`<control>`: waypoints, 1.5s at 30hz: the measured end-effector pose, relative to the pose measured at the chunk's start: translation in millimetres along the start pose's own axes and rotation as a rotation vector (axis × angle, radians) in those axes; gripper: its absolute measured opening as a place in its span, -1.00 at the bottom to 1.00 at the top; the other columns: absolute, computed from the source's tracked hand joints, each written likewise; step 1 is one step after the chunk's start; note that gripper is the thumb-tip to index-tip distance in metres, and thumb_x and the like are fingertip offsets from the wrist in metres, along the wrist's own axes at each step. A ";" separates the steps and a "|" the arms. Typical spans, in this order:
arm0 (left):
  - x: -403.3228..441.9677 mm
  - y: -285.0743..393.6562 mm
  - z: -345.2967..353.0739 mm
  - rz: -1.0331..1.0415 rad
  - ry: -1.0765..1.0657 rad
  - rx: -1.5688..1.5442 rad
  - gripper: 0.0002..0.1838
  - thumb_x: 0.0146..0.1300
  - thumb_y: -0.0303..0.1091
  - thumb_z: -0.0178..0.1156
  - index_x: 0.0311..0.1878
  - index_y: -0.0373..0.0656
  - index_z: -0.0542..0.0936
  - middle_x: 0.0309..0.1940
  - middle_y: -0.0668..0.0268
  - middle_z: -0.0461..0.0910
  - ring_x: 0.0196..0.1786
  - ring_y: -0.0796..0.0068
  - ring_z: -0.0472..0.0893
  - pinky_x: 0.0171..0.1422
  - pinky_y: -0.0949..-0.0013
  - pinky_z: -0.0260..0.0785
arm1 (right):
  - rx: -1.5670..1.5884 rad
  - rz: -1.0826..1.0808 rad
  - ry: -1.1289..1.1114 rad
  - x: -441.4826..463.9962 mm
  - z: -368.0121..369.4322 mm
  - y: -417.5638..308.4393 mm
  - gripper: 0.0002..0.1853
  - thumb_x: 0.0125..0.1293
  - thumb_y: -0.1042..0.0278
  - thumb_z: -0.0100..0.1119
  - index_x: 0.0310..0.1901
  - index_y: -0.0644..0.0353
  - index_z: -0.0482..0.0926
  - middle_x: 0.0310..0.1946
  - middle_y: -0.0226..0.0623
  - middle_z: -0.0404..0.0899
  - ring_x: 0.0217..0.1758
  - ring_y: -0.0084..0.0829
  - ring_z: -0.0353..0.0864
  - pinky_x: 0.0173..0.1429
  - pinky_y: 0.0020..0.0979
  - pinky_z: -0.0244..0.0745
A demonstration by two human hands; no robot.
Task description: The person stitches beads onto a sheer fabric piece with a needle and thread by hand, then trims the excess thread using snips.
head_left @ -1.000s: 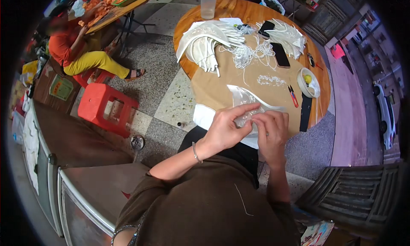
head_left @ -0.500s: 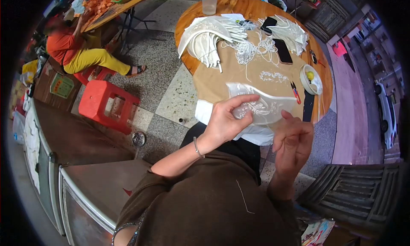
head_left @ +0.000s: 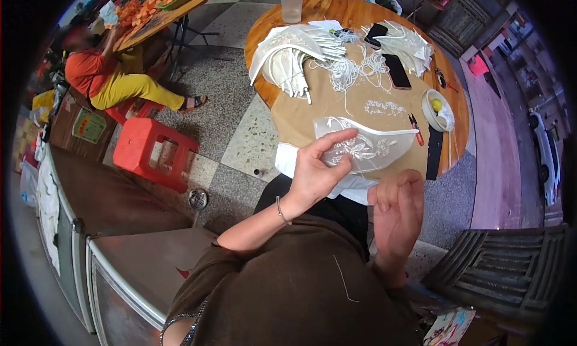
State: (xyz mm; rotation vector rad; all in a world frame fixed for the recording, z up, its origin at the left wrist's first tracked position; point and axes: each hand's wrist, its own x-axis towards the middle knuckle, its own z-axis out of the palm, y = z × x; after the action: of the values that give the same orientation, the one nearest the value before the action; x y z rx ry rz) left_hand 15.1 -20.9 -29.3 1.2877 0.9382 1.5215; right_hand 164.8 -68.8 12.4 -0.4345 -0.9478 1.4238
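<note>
My left hand (head_left: 318, 173) pinches the left part of a sheer white fabric piece (head_left: 384, 146) between thumb and fingers. The piece has a curved white corded edge and a raised white leaf-like pattern, and is held above the table's front edge. Below its right end, apart from the fabric, is my right hand (head_left: 398, 211), its fingers curled together. Whatever they hold, perhaps something very thin, does not show. Small white beads (head_left: 384, 107) lie scattered on the brown covering (head_left: 324, 108) beyond the fabric. Red-handled thread snips (head_left: 417, 132) rest just right of it.
Stacked white corded pieces (head_left: 287, 60), tangled white cord (head_left: 345, 75) and a black phone (head_left: 396, 72) lie on the round wooden table (head_left: 259, 42). A white bowl (head_left: 428, 113) stands right. A person in orange (head_left: 90, 69) sits left, behind a red stool (head_left: 135, 143).
My right hand has drawn down and left, away from the fabric's right end. The fabric now hangs flatter, showing more of its pattern and corded edge. My left hand keeps its pinch.
</note>
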 end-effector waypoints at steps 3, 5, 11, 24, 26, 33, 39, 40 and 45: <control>0.4 8.8 0.7 -0.079 0.020 -0.071 -0.59 0.12 -0.65 0.18 0.10 -0.31 0.56 0.00 0.26 0.61 0.04 0.61 0.53 0.17 0.53 0.35 | -0.109 0.006 0.064 -0.3 0.3 7.1 -0.86 0.43 0.53 -0.13 -0.03 0.21 0.36 -0.38 -0.39 0.35 -0.35 -0.52 0.35 -0.14 -0.38 0.37; -0.2 13.3 0.4 -0.102 0.025 -0.096 -0.59 0.12 -0.64 0.18 0.09 -0.31 0.56 0.00 0.24 0.62 0.05 0.59 0.54 0.19 0.51 0.34 | -0.455 -0.096 0.044 5.9 0.5 15.2 -0.89 0.38 0.57 -0.03 -0.11 0.25 0.44 -0.34 -0.35 0.42 -0.28 -0.49 0.44 -0.12 -0.41 0.40; -1.6 16.1 1.8 0.011 0.009 -0.023 -0.58 0.14 -0.68 0.20 0.12 -0.33 0.53 -0.06 0.32 0.60 -0.12 0.74 0.52 -0.05 0.63 0.40 | -1.164 -0.353 0.119 14.6 2.4 24.3 -0.90 0.18 0.60 0.25 -0.25 0.28 0.62 -0.33 -0.26 0.56 -0.37 -0.49 0.53 -0.29 -0.48 0.44; -6.8 23.7 3.9 -0.006 -0.012 -0.041 -0.58 0.15 -0.61 0.24 0.13 -0.34 0.53 0.02 0.25 0.60 0.04 0.61 0.52 0.16 0.52 0.35 | -1.237 -0.432 0.123 16.3 -4.5 28.3 -0.84 0.11 0.64 0.29 -0.25 0.26 0.62 -0.41 -0.30 0.56 -0.51 -0.49 0.49 -0.40 -0.46 0.41; -7.6 24.1 3.8 -0.040 -0.023 -0.067 -0.58 0.15 -0.61 0.23 0.13 -0.34 0.52 0.05 0.22 0.59 0.09 0.58 0.51 0.20 0.50 0.33 | -1.248 -0.436 0.130 15.7 -4.4 28.6 -0.85 0.12 0.63 0.29 -0.25 0.26 0.62 -0.42 -0.30 0.55 -0.50 -0.49 0.48 -0.40 -0.45 0.41; -8.3 22.5 3.5 -0.191 -0.050 -0.282 -0.56 0.16 -0.60 0.24 0.15 -0.33 0.50 0.10 0.23 0.55 0.12 0.58 0.49 0.21 0.50 0.33 | -1.247 -0.454 0.161 12.6 -3.5 29.4 -0.87 0.15 0.61 0.28 -0.24 0.26 0.61 -0.40 -0.29 0.53 -0.45 -0.46 0.49 -0.35 -0.44 0.41; -12.1 24.3 6.6 -0.284 -0.043 -0.500 -0.55 0.18 -0.61 0.22 0.18 -0.32 0.48 0.10 0.27 0.53 0.09 0.61 0.48 0.20 0.53 0.32 | -1.234 -0.462 0.171 11.4 -2.7 29.8 -0.88 0.16 0.60 0.28 -0.24 0.27 0.60 -0.40 -0.29 0.53 -0.45 -0.47 0.49 -0.34 -0.44 0.41; -12.6 23.4 6.8 -0.286 -0.040 -0.521 -0.55 0.18 -0.61 0.22 0.18 -0.32 0.48 0.10 0.28 0.52 0.09 0.61 0.48 0.19 0.53 0.32 | -1.233 -0.458 0.165 11.4 -2.8 29.0 -0.88 0.16 0.60 0.28 -0.25 0.27 0.60 -0.40 -0.29 0.53 -0.45 -0.46 0.49 -0.34 -0.44 0.41; -13.6 23.1 7.4 -0.218 -0.048 -0.378 -0.55 0.19 -0.61 0.21 0.18 -0.32 0.48 0.11 0.26 0.51 0.12 0.61 0.46 0.20 0.53 0.31 | -1.188 -0.426 0.185 11.1 -4.3 30.0 -0.89 0.18 0.57 0.27 -0.26 0.27 0.58 -0.42 -0.29 0.52 -0.44 -0.45 0.49 -0.33 -0.43 0.41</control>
State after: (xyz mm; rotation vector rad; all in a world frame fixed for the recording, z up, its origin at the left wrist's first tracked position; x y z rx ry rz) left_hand 19.3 -40.9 -10.5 0.9164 0.6926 1.4083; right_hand 147.7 -52.6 -9.6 -1.1209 -1.5562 0.3001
